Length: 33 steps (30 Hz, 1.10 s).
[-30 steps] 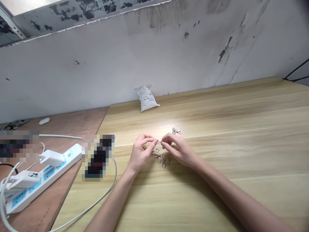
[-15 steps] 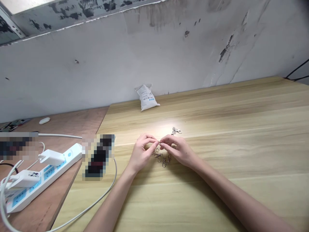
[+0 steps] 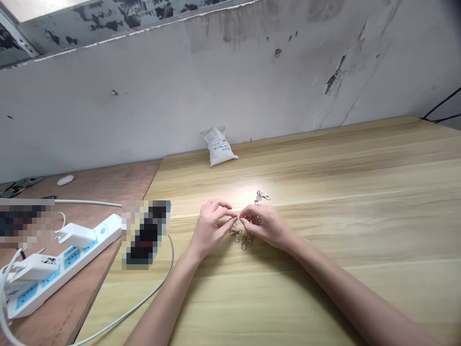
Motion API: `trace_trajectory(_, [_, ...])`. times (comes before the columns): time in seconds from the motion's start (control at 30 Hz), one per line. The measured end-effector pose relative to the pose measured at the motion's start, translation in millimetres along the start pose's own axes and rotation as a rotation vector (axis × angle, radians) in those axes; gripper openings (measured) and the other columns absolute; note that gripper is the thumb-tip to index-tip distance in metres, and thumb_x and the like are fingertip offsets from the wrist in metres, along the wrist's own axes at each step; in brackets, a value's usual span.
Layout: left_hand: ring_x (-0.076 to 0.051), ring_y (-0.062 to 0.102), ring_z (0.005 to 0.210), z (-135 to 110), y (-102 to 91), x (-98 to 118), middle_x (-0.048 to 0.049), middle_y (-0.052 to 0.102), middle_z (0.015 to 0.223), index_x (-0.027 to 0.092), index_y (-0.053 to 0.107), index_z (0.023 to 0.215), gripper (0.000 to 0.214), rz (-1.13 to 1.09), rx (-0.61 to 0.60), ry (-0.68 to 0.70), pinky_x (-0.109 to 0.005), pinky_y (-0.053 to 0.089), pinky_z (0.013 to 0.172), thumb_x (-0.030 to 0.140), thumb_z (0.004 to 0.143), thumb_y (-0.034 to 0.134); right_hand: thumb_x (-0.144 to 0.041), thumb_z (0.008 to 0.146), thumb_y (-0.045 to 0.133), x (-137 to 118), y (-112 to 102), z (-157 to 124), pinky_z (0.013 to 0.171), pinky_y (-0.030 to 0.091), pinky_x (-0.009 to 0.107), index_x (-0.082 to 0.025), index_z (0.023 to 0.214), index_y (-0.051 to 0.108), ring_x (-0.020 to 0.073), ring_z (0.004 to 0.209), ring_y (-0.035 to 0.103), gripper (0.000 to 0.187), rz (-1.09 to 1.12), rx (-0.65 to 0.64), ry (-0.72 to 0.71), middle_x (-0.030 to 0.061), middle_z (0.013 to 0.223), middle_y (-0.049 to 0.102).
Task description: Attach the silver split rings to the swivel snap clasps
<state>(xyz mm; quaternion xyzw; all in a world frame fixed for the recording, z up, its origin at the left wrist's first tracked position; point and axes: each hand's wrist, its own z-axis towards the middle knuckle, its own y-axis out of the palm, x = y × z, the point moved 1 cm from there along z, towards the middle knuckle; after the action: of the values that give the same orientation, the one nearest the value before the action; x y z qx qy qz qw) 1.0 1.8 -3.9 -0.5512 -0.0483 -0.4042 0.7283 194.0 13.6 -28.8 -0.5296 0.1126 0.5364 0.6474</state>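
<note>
Both of my hands meet over the middle of a light wooden table [image 3: 324,202]. My left hand [image 3: 210,228] pinches a small metal ring [image 3: 236,218] between thumb and forefinger. My right hand [image 3: 265,224] pinches a small metal clasp against that same ring, fingertip to fingertip. Just below the fingertips lies a small pile of loose metal rings and clasps [image 3: 242,236]. Another little cluster of metal clasps [image 3: 262,196] rests on the table just beyond my right hand.
A small white packet [image 3: 219,146] leans by the wall at the back. At the left a white power strip [image 3: 54,262] with plugged adapters lies on a darker board, its white cable [image 3: 151,293] curling onto the table. A blurred dark object [image 3: 146,234] stands beside it.
My hands have drawn closer together and dropped slightly toward the pile. Nothing else has moved.
</note>
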Motion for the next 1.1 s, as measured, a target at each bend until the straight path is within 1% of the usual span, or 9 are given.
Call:
trace_trajectory(0.13, [-0.025,0.053,0.110,0,-5.1,-2,-0.0054,0.063,0.115,0.025,0.070,0.085,0.006,0.089,0.057,0.000,-0.042,0.037,0.095,0.025,0.087,0.064,-0.028,0.092,0.054,-1,-5,2,0.057,0.046,0.025,-0.020,0.092,0.067,0.0130,0.060,0.060,0.015,0.126,0.009,0.044,0.0022,0.073,0.070])
trace_trajectory(0.27, [-0.027,0.050,0.117,0,-7.3,-2,-0.0055,0.060,0.124,0.025,0.069,0.083,0.005,0.090,0.104,-0.005,-0.044,0.037,0.099,0.022,0.085,0.065,-0.025,0.093,0.053,-2,-9,4,0.064,0.051,0.028,-0.020,0.098,0.068,0.0157,0.073,0.066,0.017,0.189,0.042,0.045,0.0059,0.087,0.073])
trace_trajectory(0.47, [-0.027,0.050,0.119,0,-6.4,0,-0.0053,0.059,0.126,0.024,0.068,0.084,0.005,0.035,0.109,-0.029,-0.046,0.036,0.102,0.022,0.086,0.064,-0.026,0.094,0.053,-2,-9,4,0.061,0.047,0.027,-0.020,0.097,0.071,0.0137,0.062,0.060,0.019,0.138,0.043,0.002,0.0032,0.078,0.072])
trace_trajectory(0.67, [-0.027,0.051,0.118,0,-5.1,0,-0.0056,0.060,0.126,0.024,0.068,0.084,0.006,0.047,0.096,-0.033,-0.046,0.036,0.102,0.022,0.086,0.063,-0.021,0.097,0.041,4,-8,2,0.067,0.049,0.029,-0.019,0.117,0.062,0.0155,0.071,0.064,0.028,0.129,0.003,0.010,0.0056,0.086,0.071])
trace_trajectory(0.73, [-0.027,0.051,0.118,0,-4.7,0,-0.0055,0.060,0.125,0.024,0.068,0.084,0.006,0.051,0.095,-0.024,-0.046,0.036,0.102,0.022,0.086,0.063,-0.022,0.098,0.040,5,-9,1,0.070,0.050,0.029,-0.020,0.115,0.058,0.0164,0.077,0.067,0.024,0.123,-0.010,0.038,0.0065,0.093,0.072])
trace_trajectory(0.8, [-0.027,0.051,0.118,0,-4.3,-1,-0.0053,0.060,0.126,0.025,0.068,0.084,0.006,0.050,0.094,-0.023,-0.045,0.036,0.101,0.022,0.086,0.063,-0.023,0.098,0.041,3,-9,1,0.070,0.049,0.028,-0.021,0.108,0.057,0.0169,0.080,0.068,0.019,0.081,-0.014,0.063,0.0069,0.097,0.073])
trace_trajectory(0.9, [-0.026,0.050,0.118,-1,-3.1,-2,-0.0051,0.060,0.125,0.025,0.068,0.084,0.006,0.049,0.077,-0.035,-0.044,0.035,0.101,0.022,0.087,0.063,-0.023,0.097,0.043,1,-10,1,0.062,0.044,0.025,-0.021,0.100,0.058,0.0150,0.066,0.065,0.015,-0.054,-0.042,0.069,0.0039,0.087,0.074])
trace_trajectory(0.97, [-0.026,0.050,0.119,-1,-1.6,-4,-0.0050,0.060,0.125,0.024,0.068,0.084,0.006,0.052,0.057,-0.042,-0.044,0.035,0.101,0.023,0.087,0.063,-0.021,0.096,0.046,0,-10,1,0.060,0.041,0.025,-0.021,0.098,0.060,0.0141,0.063,0.062,0.014,-0.155,-0.047,0.045,0.0025,0.083,0.072])
trace_trajectory(1.1, [-0.026,0.049,0.118,-2,1.6,-7,-0.0050,0.060,0.123,0.024,0.067,0.084,0.005,0.051,0.023,-0.062,-0.044,0.034,0.101,0.022,0.087,0.063,-0.016,0.093,0.047,-1,-12,0,0.060,0.036,0.025,-0.020,0.094,0.063,0.0132,0.066,0.058,0.017,-0.282,-0.053,-0.022,0.0031,0.087,0.069])
